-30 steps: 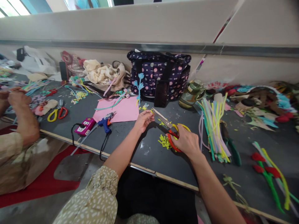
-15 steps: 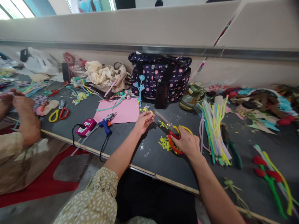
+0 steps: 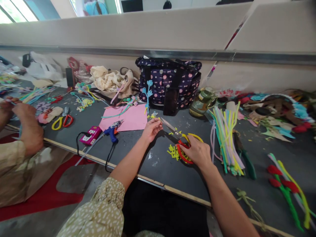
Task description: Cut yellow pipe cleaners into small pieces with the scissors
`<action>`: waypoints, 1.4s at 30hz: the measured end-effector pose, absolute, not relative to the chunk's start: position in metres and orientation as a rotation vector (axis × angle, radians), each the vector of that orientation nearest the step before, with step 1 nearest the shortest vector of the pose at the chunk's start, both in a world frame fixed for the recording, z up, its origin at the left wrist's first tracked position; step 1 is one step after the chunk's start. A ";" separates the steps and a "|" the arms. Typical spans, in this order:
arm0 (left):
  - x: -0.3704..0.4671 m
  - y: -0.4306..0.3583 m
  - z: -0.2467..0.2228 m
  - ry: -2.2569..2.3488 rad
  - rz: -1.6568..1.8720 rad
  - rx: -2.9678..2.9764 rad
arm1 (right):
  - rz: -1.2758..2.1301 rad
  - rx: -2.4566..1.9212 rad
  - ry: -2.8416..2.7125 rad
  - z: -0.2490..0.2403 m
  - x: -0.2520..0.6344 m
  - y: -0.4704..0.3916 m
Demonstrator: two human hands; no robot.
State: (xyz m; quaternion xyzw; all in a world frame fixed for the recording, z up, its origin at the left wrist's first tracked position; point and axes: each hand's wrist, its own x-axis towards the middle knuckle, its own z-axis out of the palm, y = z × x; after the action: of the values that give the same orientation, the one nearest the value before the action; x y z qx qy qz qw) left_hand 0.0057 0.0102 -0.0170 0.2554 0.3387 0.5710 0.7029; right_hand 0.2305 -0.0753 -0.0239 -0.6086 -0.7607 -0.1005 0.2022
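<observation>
My left hand (image 3: 151, 129) is closed in a pinch above the dark table, its fingertips on a yellow pipe cleaner, of which only a tiny bit shows. My right hand (image 3: 199, 152) grips scissors (image 3: 175, 132) with red and yellow handles. Their blades point left, and the tips are right at my left fingertips. Under the scissors lies a pile of short yellow pipe cleaner pieces (image 3: 173, 152). A blue pipe cleaner flower stem (image 3: 148, 93) stands upright behind my left hand, near a pink sheet (image 3: 133, 119).
A blue glue gun (image 3: 113, 131) and magenta box (image 3: 91, 135) lie to the left. Behind are a phone (image 3: 171, 101), a patterned bag (image 3: 163, 77) and a jar (image 3: 201, 103). Pipe cleaners (image 3: 228, 138) are bundled at right. Another person's hands (image 3: 27, 120) work at far left.
The scissors have moved slightly left, bringing their tips up to my left fingertips, and the blades look closer together. Less yellow shows at those fingertips. My left hand has hardly moved.
</observation>
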 end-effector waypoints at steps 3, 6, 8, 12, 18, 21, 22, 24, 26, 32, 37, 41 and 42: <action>0.006 0.010 -0.016 0.763 1.277 0.584 | -0.285 -1.712 -2.118 -0.024 0.231 -0.075; 0.007 0.009 -0.015 0.779 1.276 0.599 | -0.278 -1.722 -2.126 -0.023 0.231 -0.075; 0.007 0.009 -0.015 0.780 1.278 0.602 | -0.273 -1.727 -2.132 -0.023 0.231 -0.075; 0.006 0.011 -0.018 0.773 1.291 0.603 | -0.279 -1.723 -2.134 -0.023 0.231 -0.075; 0.006 0.012 -0.022 0.757 1.299 0.585 | -0.307 -1.690 -2.126 -0.024 0.232 -0.075; 0.006 0.012 -0.022 0.739 1.300 0.577 | -0.299 -1.688 -2.121 -0.024 0.231 -0.075; 0.006 0.012 -0.022 0.737 1.293 0.574 | -0.293 -1.689 -2.120 -0.024 0.231 -0.075; 0.006 0.011 -0.022 0.741 1.271 0.565 | -0.286 -1.683 -2.124 -0.025 0.231 -0.075; 0.006 0.011 -0.023 0.747 1.255 0.550 | -0.290 -1.677 -2.128 -0.026 0.230 -0.075; 0.006 0.011 -0.024 0.733 1.236 0.532 | -0.311 -1.641 -2.130 -0.025 0.230 -0.074; 0.007 0.011 -0.024 0.725 1.232 0.572 | -0.317 -1.636 -2.125 -0.025 0.230 -0.074; 0.007 0.011 -0.025 0.715 1.256 0.598 | -0.324 -1.637 -2.130 -0.025 0.230 -0.075; 0.008 0.011 -0.025 0.710 1.258 0.602 | -0.324 -1.641 -2.132 -0.025 0.230 -0.075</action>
State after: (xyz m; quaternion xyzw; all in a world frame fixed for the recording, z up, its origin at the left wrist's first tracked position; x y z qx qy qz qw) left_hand 0.0076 0.0107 -0.0254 0.2712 0.3198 0.5669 0.7091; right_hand 0.2304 -0.0747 -0.0254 -0.5916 -0.7684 -0.1169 0.2142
